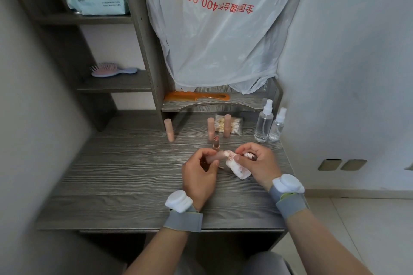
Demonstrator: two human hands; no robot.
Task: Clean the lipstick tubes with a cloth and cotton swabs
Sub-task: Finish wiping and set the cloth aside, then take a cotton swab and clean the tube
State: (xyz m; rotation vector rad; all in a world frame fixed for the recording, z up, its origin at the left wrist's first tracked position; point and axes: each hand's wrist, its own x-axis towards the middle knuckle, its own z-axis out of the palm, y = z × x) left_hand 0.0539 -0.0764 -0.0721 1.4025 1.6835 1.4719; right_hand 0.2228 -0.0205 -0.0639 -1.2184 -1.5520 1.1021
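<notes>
My left hand [199, 174] grips a pink lipstick cap or tube [218, 156] held sideways above the desk. My right hand [257, 163] holds a white cloth [238, 168] stained pink and wraps it round the tube's right end. Just behind my hands stands an uncapped lipstick [216, 142], upright. Three more capped pink lipstick tubes stand farther back: one at the left [169, 129], two near the middle [211, 128] [227, 125]. A clear bag of cotton swabs [228, 124] lies behind those two.
Two clear spray bottles [263, 121] [277, 126] stand at the desk's right rear corner near the wall. An orange comb [196, 96] lies on the low shelf, a hairbrush [112, 70] on a left shelf. A plastic bag [219, 29] hangs over the back. The grey wooden desk [125, 174] has bare surface at the left.
</notes>
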